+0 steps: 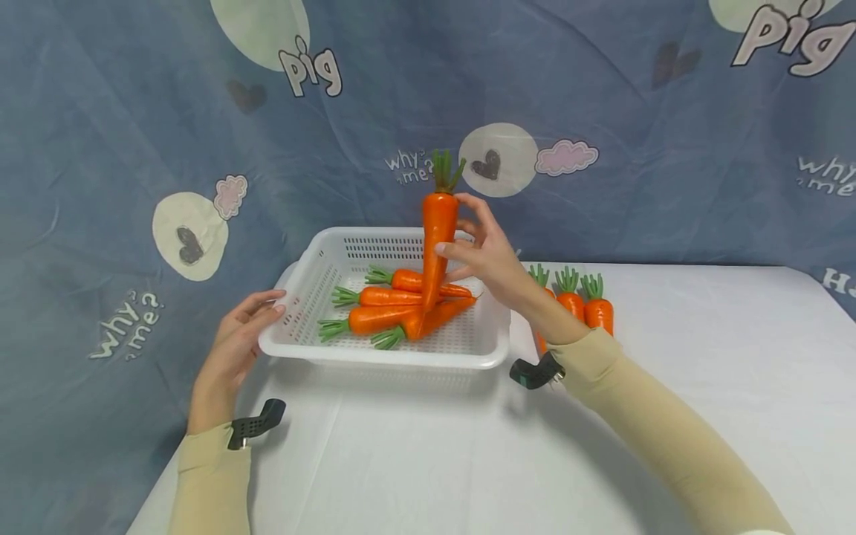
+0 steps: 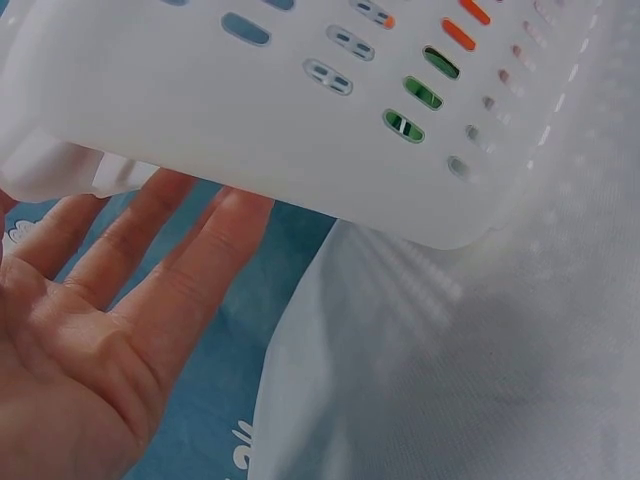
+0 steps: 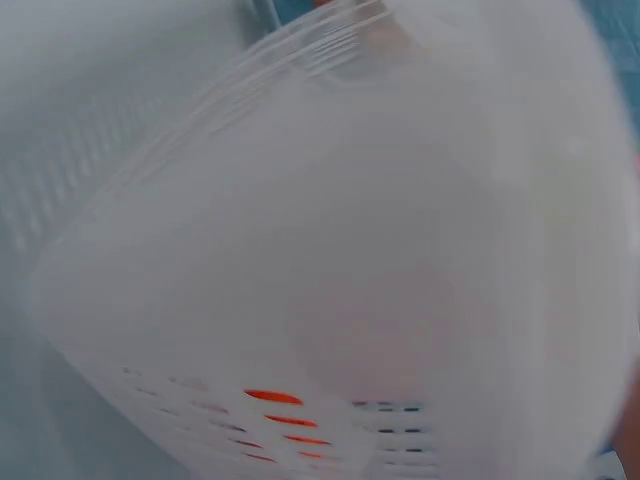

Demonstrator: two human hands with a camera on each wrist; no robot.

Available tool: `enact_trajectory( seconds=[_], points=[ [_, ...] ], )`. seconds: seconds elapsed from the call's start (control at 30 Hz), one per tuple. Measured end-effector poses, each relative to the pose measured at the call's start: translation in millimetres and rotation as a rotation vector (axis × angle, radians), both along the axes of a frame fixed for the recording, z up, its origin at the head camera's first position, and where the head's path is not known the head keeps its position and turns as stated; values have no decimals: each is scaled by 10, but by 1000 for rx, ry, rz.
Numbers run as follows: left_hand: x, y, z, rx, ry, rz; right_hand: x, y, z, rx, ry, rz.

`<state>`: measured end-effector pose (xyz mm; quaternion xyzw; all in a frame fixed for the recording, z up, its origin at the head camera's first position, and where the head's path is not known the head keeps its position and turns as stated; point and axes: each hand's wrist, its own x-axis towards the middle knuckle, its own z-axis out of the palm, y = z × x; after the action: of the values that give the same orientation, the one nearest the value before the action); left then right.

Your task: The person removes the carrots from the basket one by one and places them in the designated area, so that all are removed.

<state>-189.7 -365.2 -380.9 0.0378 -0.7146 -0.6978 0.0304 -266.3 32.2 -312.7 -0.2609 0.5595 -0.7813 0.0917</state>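
Observation:
My right hand (image 1: 484,249) holds a carrot (image 1: 439,223) upright, green stem up, above a white plastic basket (image 1: 388,358). The thumb and fingers pinch its sides. Its tip reaches down among several carrots (image 1: 384,321) lying inside, stems mostly to the left. At the basket's left rim, my left hand (image 1: 234,345) grips the edge between thumb and fingers. The left wrist view shows its fingers (image 2: 190,290) running under the rim, their tips hidden. In the right wrist view the basket wall (image 3: 330,230) fills most of the picture, and the hand's hold is hidden.
More carrots (image 1: 598,312) lie on the white table (image 1: 709,386) right of the basket, partly behind my right forearm. A blue printed cloth (image 1: 602,89) hangs behind the table. Dark wrist cameras (image 1: 257,425) sit on both wrists.

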Motion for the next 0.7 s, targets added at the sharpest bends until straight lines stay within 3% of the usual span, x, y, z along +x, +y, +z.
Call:
enact_trajectory(
  seconds=[0.47, 0.7],
  points=[
    [8, 25, 21, -4, 7, -9, 119, 217, 170, -32, -14, -20],
    [2, 12, 11, 1, 12, -18, 196, 365, 197, 50, 19, -9]
  ],
)
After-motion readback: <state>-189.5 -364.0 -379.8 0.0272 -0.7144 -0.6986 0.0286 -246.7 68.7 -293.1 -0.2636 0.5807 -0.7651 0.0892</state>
